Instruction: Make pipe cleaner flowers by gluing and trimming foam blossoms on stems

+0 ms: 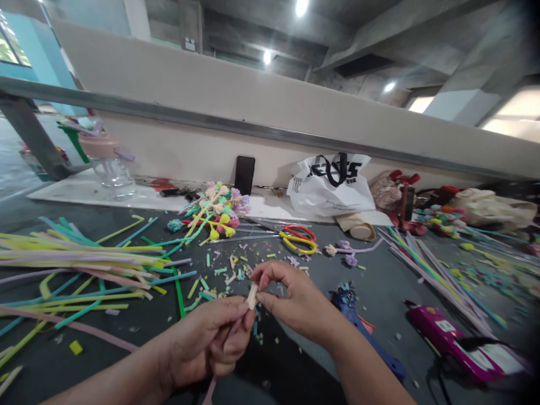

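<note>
Left hand (213, 332) and right hand (295, 298) in close pinches on one cream piece (252, 296)

A dark table (379, 281) bears pastel strips (105, 260), small scraps (76, 347), 1 magenta device (462, 350).

Overhead I'm getting grey concrete ceiling (278, 23), and three lamps (301, 7) glaring! Behind the dark table (392, 292), a pale panel (253, 95) slants across my feed, a metal rail (253, 127) along it. Far left I catch a blue wall (46, 56) and window (12, 42); far right, another window (517, 112) glows.
</note>
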`<state>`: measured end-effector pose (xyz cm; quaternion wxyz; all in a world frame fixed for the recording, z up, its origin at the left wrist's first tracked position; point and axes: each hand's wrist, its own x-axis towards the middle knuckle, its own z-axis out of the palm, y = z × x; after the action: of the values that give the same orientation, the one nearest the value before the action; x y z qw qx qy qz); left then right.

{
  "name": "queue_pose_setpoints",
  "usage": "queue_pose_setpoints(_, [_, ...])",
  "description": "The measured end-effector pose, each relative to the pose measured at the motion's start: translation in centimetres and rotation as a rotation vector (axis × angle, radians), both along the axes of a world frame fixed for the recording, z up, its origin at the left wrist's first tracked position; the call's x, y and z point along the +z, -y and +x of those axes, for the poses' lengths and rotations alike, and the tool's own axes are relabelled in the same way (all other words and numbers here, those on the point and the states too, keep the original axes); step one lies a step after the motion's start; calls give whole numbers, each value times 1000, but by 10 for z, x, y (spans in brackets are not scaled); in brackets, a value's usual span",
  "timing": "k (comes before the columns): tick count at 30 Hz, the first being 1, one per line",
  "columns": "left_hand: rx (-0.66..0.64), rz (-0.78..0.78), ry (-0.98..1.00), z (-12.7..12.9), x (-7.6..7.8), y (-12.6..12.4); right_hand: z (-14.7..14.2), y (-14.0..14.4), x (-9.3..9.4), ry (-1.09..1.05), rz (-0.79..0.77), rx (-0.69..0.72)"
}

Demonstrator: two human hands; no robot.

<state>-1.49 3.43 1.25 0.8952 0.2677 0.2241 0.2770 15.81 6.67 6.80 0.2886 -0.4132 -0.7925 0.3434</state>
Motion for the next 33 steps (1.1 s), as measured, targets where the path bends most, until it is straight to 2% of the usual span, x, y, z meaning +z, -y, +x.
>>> queue_pose_setpoints(7, [7,-63,58,-1,2,-3,6,-5,2,-263,-192,73])
queue_pose_setpoints(13, [-7,-59,58,-2,-1,-1,9,-8,-3,-165,-318,154])
queue_pose_setpoints(17, [-35,-22,39,-2,0,0,8,-7,-6,-259,-462,242])
queue_pose_setpoints(20, [-37,5,15,-1,0,0,6,-7,-7,-290,-512,241])
queue_pose_setpoints(24, [1,20,-47,2,-5,1,4,-6,-9,-222,-478,198])
queue_pose_setpoints(33, [58,65,-124,7,-7,1,2,-4,-9,51,-214,135])
